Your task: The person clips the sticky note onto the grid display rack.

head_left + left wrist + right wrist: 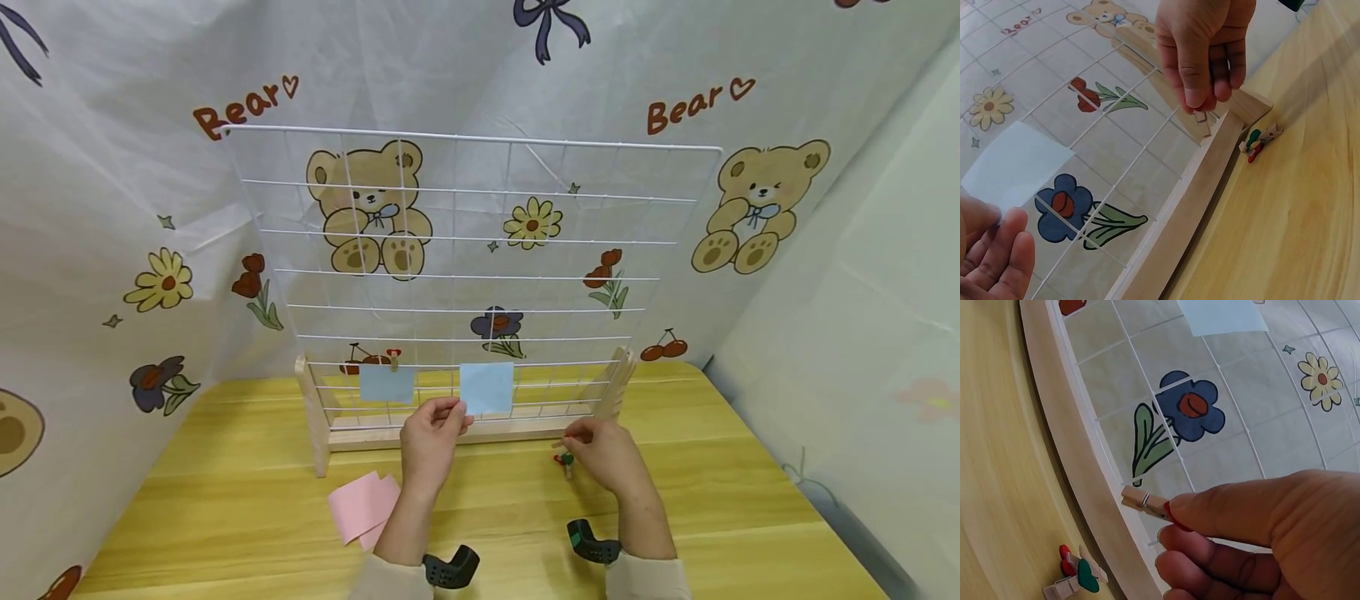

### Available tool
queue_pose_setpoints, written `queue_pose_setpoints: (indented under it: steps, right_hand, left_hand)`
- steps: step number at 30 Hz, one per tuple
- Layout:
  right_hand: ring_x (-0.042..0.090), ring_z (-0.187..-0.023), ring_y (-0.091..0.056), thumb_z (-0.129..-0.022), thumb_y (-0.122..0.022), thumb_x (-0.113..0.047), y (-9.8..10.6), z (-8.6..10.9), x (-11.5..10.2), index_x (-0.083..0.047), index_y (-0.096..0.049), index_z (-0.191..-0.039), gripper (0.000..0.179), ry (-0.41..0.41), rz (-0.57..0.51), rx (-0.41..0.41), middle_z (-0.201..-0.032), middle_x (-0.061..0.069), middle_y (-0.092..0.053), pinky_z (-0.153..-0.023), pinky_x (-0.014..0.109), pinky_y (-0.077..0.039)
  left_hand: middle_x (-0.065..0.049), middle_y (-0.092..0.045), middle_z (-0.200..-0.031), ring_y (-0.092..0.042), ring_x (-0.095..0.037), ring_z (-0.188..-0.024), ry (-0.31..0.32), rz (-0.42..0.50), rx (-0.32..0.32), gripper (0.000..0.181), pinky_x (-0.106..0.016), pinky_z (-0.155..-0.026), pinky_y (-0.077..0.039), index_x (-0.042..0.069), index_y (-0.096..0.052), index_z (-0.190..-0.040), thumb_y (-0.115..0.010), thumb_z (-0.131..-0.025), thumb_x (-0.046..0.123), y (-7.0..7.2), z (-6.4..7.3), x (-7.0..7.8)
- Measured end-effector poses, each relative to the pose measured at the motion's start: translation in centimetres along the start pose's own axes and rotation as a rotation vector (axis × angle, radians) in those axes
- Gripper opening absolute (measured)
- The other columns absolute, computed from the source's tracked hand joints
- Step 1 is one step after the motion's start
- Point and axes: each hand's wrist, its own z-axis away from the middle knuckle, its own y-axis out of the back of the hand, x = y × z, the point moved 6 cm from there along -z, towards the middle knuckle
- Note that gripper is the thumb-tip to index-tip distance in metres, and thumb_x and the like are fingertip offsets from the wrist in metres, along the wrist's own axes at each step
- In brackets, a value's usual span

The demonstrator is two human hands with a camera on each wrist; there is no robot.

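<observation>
My left hand (432,442) pinches a blue paper square (487,388) by its lower left corner, against the front of the white wire grid (457,274). Between thumb and fingertips, my right hand (609,457) grips a small wooden clothespin (1145,503) with a bit of red at its held end. That clothespin points toward the foot of the grid. A second blue paper (387,384) hangs to the left, under a clothespin (394,360) with a red top. Just below my right hand, several small clothespins (1079,573) with red and green decorations lie on the table.
Pink paper squares (363,507) lie on the wood-grain table (517,533) left of my left forearm. A wooden base (442,435) with upright ends holds the grid. Behind stands a white cloth (450,75) printed with bears and flowers.
</observation>
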Motion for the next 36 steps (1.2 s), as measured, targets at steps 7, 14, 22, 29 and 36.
queue_pose_setpoints:
  steps: [7, 14, 22, 29, 36]
  right_hand:
    - [0.015, -0.079, -0.069, -0.095, -0.072, -0.012, -0.4, 0.1, -0.6, -0.003, -0.074, -0.102, 0.012, 0.019, -0.057, -0.008, -0.091, 0.005, -0.076, -0.067, 0.034, -0.057]
    - [0.014, -0.082, -0.069, -0.095, -0.072, -0.015, -0.6, 0.0, -1.1, -0.007, -0.075, -0.103, 0.012, 0.019, -0.082, 0.009, -0.095, 0.005, -0.076, -0.071, 0.031, -0.056]
    - [0.015, -0.083, -0.07, -0.094, -0.073, -0.014, -0.2, -0.1, -2.2, -0.005, -0.075, -0.107, 0.016, 0.075, -0.131, 0.065, -0.094, 0.006, -0.075, -0.071, 0.025, -0.057]
    - [0.015, -0.083, -0.068, -0.094, -0.074, -0.014, 0.1, 0.1, -2.9, -0.006, -0.076, -0.104, 0.013, 0.083, -0.164, 0.082, -0.094, 0.006, -0.075, -0.07, 0.021, -0.055]
    - [0.013, -0.082, -0.069, -0.094, -0.074, -0.013, 0.1, 0.2, -3.0, -0.007, -0.076, -0.103, 0.011, 0.106, -0.161, 0.087, -0.092, 0.005, -0.075, -0.069, 0.021, -0.055]
  left_hand:
    - [-0.015, -0.076, -0.089, -0.077, -0.022, -0.079, -0.017, -0.029, 0.019, 0.013, -0.027, -0.07, -0.062, 0.005, -0.074, -0.104, -0.073, -0.095, 0.015, 0.3, 0.3, 0.1]
    - [-0.017, -0.074, -0.093, -0.075, -0.019, -0.075, -0.034, -0.029, 0.013, 0.014, -0.036, -0.072, -0.063, 0.004, -0.074, -0.104, -0.073, -0.095, 0.015, 0.5, 0.5, 0.4]
    - [-0.018, -0.074, -0.093, -0.075, -0.02, -0.075, -0.033, -0.035, 0.016, 0.013, -0.028, -0.069, -0.062, 0.005, -0.074, -0.101, -0.074, -0.094, 0.016, 0.6, 0.7, 0.4]
    - [-0.016, -0.074, -0.091, -0.076, -0.024, -0.076, -0.044, -0.045, 0.028, 0.012, -0.033, -0.07, -0.062, 0.005, -0.075, -0.101, -0.074, -0.094, 0.014, 0.7, 1.0, 0.5]
    - [-0.018, -0.073, -0.093, -0.076, -0.031, -0.082, -0.044, -0.04, 0.003, 0.013, -0.029, -0.069, -0.061, 0.005, -0.074, -0.103, -0.073, -0.095, 0.015, 0.6, 1.0, 0.5]
